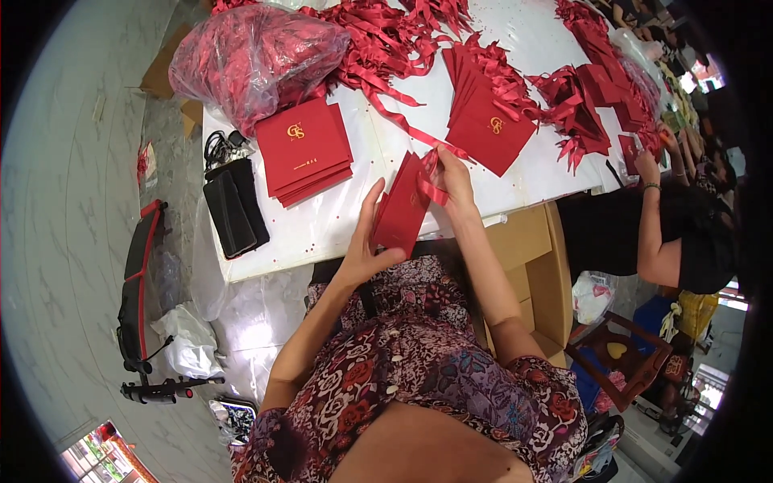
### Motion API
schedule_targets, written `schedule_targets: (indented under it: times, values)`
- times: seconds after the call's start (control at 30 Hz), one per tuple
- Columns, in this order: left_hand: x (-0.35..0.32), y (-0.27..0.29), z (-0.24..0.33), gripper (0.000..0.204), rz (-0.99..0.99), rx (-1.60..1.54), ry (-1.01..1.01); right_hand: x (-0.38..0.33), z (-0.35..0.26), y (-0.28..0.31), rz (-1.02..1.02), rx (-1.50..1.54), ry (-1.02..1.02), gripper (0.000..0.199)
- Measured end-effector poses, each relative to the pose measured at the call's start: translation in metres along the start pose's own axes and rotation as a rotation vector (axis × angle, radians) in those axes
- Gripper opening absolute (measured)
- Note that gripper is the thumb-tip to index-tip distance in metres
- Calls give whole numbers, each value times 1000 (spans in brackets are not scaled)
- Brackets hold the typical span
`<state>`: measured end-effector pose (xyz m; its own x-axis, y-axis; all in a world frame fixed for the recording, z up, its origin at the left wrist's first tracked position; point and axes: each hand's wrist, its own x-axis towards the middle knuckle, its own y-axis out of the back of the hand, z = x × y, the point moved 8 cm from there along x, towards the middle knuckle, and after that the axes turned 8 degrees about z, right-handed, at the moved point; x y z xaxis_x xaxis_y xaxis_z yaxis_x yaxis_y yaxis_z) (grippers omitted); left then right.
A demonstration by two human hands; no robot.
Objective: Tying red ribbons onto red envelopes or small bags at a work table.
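Observation:
In front of me, at the table's near edge, a slim red card folder [401, 211] with faint gold print is held tilted. My left hand [366, 245] grips its left side and lower edge, thumb at the bottom and fingers along the side. My right hand [453, 181] is closed at its upper right, pinching a shiny red ribbon [435, 193] that loops beside the folder. To the left lies a stack of square red cards [302, 153] with gold print. A fanned pile of red cards [491, 125] with ribbons lies to the right.
A clear plastic bag [258, 60] full of red material stands at the back left, beside heaped red ribbons [378, 40]. A black phone case [229, 211] lies on the white table [310, 237]. A cardboard box [527, 258] stands right of me; another person's arm [651, 217] works farther right.

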<state>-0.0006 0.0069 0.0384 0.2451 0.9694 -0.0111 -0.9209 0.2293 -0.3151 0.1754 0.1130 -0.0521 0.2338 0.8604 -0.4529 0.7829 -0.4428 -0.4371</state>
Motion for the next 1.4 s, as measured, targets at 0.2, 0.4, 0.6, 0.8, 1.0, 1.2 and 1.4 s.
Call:
schedule_targets:
  times: [0.2,0.4,0.6,0.8,1.0,1.2,1.4]
  values:
    - [-8,20,-57,59,220,337,71,2,9,-10,-36,202,-79,19]
    - [-28,13,-38,35,255,297,193,28,-13,14,76,154,52,21]
    - [-19,-5,40,61,172,942,-555,12,-50,24,30,-375,318,19]
    - [-11,2,-14,77,124,1433,-487,-12,-80,38,254,-1318,872,16]
    - [1,-9,-28,79,1,1425,-361,-22,-80,31,337,-1457,1128,11]
    - [41,-9,-6,50,81,1190,-392,-45,-75,2,-13,-1149,887,8]
    - [83,-13,-3,24,39,762,-234,-72,-52,-23,-319,-818,595,17]
